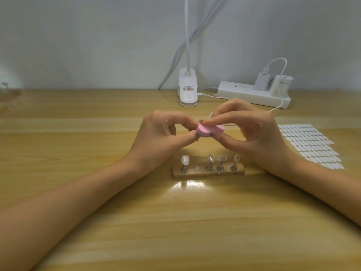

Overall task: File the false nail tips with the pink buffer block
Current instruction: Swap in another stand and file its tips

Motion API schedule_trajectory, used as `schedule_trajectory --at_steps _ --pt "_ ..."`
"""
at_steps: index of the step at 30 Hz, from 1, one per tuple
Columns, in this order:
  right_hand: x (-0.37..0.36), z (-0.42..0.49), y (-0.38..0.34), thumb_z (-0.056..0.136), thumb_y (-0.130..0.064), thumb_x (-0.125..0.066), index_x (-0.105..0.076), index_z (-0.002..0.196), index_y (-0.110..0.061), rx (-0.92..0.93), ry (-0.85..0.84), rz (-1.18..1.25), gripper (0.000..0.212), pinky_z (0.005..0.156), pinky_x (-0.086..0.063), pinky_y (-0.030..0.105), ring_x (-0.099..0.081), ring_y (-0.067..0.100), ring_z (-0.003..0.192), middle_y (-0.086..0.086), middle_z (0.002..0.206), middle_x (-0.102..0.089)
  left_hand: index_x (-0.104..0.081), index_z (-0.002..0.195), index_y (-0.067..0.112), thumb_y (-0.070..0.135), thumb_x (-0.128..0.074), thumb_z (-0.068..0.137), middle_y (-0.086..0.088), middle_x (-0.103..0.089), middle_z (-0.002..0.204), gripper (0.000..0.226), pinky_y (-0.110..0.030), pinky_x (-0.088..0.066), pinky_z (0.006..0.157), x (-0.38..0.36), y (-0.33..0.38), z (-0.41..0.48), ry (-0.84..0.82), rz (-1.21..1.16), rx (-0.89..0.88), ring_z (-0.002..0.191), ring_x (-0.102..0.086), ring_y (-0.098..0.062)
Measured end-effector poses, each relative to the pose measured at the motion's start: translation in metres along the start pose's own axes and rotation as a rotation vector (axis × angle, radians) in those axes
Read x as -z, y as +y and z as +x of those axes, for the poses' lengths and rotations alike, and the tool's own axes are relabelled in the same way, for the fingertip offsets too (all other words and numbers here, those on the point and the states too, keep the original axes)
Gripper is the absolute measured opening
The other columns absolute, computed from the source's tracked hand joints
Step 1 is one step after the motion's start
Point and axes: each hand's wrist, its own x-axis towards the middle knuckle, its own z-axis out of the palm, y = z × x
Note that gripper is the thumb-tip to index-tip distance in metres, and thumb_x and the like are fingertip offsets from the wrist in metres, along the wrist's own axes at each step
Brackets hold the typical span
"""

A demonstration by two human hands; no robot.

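At centre I see both hands meet above the table [97, 192]. The right hand [252, 132] pinches the pink buffer block [205, 132], thumb under and fingers on top, hiding its right half. The left hand [158, 133], at the block's 9 o'clock, has thumb and forefinger pressed at its left end; blur hides whatever they hold. At 6 o'clock a wooden stand [209, 173] carries nail tips [184, 159] on metal stalks.

The buffer block [210, 130] is pink, the false nail tips [184, 159] milky-clear on a tan wooden stand [209, 173], the table [175, 222] banded honey woodgrain, and the clip lamp [188, 89], power strip [252, 94] and rowed oval stickers [310, 145] white.
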Motion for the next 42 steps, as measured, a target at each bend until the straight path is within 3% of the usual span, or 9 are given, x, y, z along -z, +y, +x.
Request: schedule_trajectory --at_steps 6,9,13,18,22,26,31,35,42 --pt "-0.002 -0.001 0.000 0.087 -0.015 -0.073 -0.071 0.112 -0.011 0.024 -0.003 -0.047 0.025 0.080 -0.055 0.044 -0.064 0.027 0.094 0.011 0.099 -0.065 -0.076 0.079 0.025 0.017 -0.079 0.086 0.019 -0.042 0.040 0.011 -0.016 -0.022 0.046 0.001 0.000 0.000 -0.007 -0.011 0.020 0.041 -0.027 -0.005" --pt "0.002 0.000 0.001 0.087 -0.014 -0.071 -0.069 0.114 -0.013 -0.039 0.054 -0.045 0.027 0.082 -0.055 0.046 -0.064 0.025 0.095 0.011 0.100 -0.065 -0.074 0.080 0.024 0.014 -0.078 0.087 0.030 -0.048 0.044 0.013 -0.011 -0.023 0.046 0.001 0.001 0.000 -0.009 -0.003 0.008 0.040 -0.029 -0.004" --pt "-0.002 -0.002 -0.001 0.087 -0.014 -0.071 -0.070 0.112 -0.012 0.018 -0.007 -0.042 0.025 0.082 -0.055 0.041 -0.064 0.028 0.094 0.013 0.099 -0.065 -0.077 0.079 0.023 0.013 -0.079 0.086 0.018 -0.042 0.041 0.012 -0.017 -0.022 0.047 0.001 -0.001 0.000 -0.014 -0.005 0.027 0.042 -0.027 -0.005" --pt "0.006 -0.001 0.005 0.088 -0.008 -0.073 -0.070 0.113 -0.017 -0.089 0.130 -0.089 0.027 0.085 -0.054 0.047 -0.064 0.024 0.097 0.009 0.103 -0.064 -0.072 0.079 0.030 0.014 -0.078 0.087 0.032 -0.049 0.046 0.019 -0.009 -0.024 0.046 0.000 0.001 0.000 -0.011 -0.010 0.017 0.039 -0.030 -0.003" --pt "-0.003 -0.001 0.000 0.090 -0.017 -0.071 -0.070 0.112 -0.016 0.052 0.021 -0.072 0.022 0.083 -0.055 0.040 -0.065 0.025 0.096 0.007 0.101 -0.066 -0.074 0.080 0.027 0.014 -0.078 0.087 0.029 -0.048 0.044 0.016 -0.009 -0.023 0.046 0.001 -0.001 0.001 -0.012 -0.001 0.022 0.040 -0.031 -0.003" --pt "0.007 0.000 0.006 0.088 -0.008 -0.073 -0.069 0.112 -0.019 -0.071 0.087 -0.122 0.026 0.086 -0.054 0.047 -0.063 0.024 0.099 0.006 0.103 -0.065 -0.074 0.080 0.024 0.014 -0.078 0.086 0.030 -0.050 0.044 0.012 -0.007 -0.024 0.046 0.001 0.001 0.000 -0.015 -0.020 0.045 0.039 -0.032 -0.002" --pt "-0.002 -0.001 0.001 0.088 -0.013 -0.072 -0.071 0.111 -0.013 0.039 -0.005 -0.117 0.022 0.085 -0.055 0.037 -0.063 0.022 0.097 0.006 0.102 -0.065 -0.073 0.076 0.027 0.013 -0.079 0.086 0.025 -0.046 0.041 0.018 -0.010 -0.022 0.045 0.001 0.000 0.001 0.002 0.000 0.055 0.040 -0.030 -0.004" --pt "0.005 -0.001 0.003 0.087 -0.004 -0.073 -0.070 0.111 -0.014 -0.045 0.059 -0.089 0.026 0.086 -0.054 0.048 -0.063 0.028 0.099 0.009 0.104 -0.064 -0.075 0.079 0.024 0.013 -0.080 0.085 0.029 -0.048 0.043 0.014 -0.008 -0.023 0.045 0.001 0.004 0.000 -0.009 -0.002 0.052 0.039 -0.031 -0.003" --pt "0.006 0.000 0.007 0.087 -0.003 -0.074 -0.070 0.111 -0.013 -0.060 0.054 -0.080 0.026 0.085 -0.054 0.047 -0.063 0.027 0.097 0.010 0.103 -0.064 -0.077 0.080 0.019 0.015 -0.079 0.085 0.028 -0.051 0.043 0.007 -0.008 -0.023 0.045 0.002 0.004 0.000 -0.005 -0.017 0.070 0.039 -0.031 -0.003"
